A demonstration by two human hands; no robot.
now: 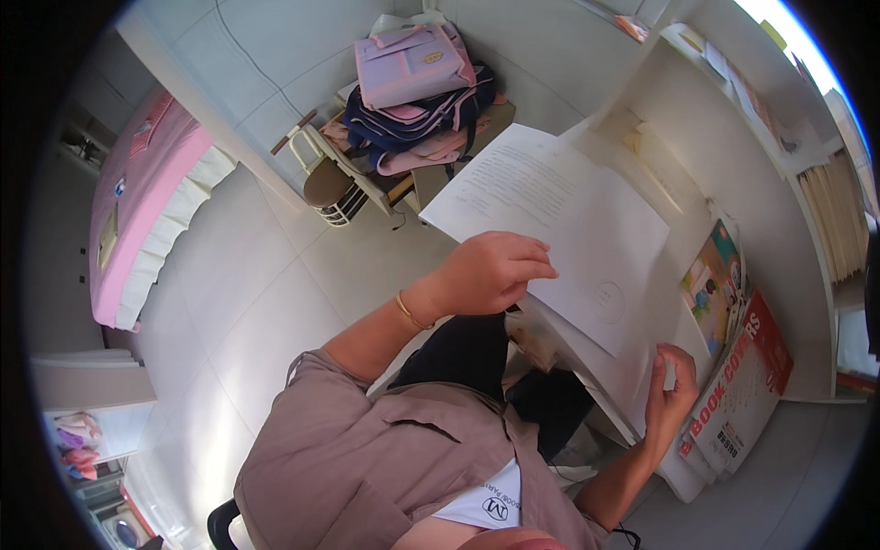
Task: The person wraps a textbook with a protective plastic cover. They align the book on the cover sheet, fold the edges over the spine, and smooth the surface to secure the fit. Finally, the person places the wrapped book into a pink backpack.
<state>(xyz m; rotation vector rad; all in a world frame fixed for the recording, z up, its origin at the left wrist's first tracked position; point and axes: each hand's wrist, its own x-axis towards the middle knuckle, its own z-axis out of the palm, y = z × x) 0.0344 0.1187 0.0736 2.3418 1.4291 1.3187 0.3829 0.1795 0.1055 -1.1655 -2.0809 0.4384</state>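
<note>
A large white paper sheet (529, 182) with printed lines and a round mark lies on the white desk (680, 323), its left part reaching past the desk's near edge. My left hand (498, 269), with a gold bangle at the wrist, is over the sheet's near edge, fingers pointing right. Its thumb is hidden, so whether it grips the paper cannot be told. Lower right, my right hand (674, 385) is above the desk's near corner, thumb and fingers curved apart with nothing between them. Beside it leans a book-cover pack (739, 392) with red and white print.
A colorful booklet (711, 289) leans against the desk's side panel. Shelves with stacked papers (832, 216) rise at right. Schoolbags (416, 69) are piled beyond the desk, near a small brown-seated chair (326, 182). At far left is a pink-covered bed (151, 199).
</note>
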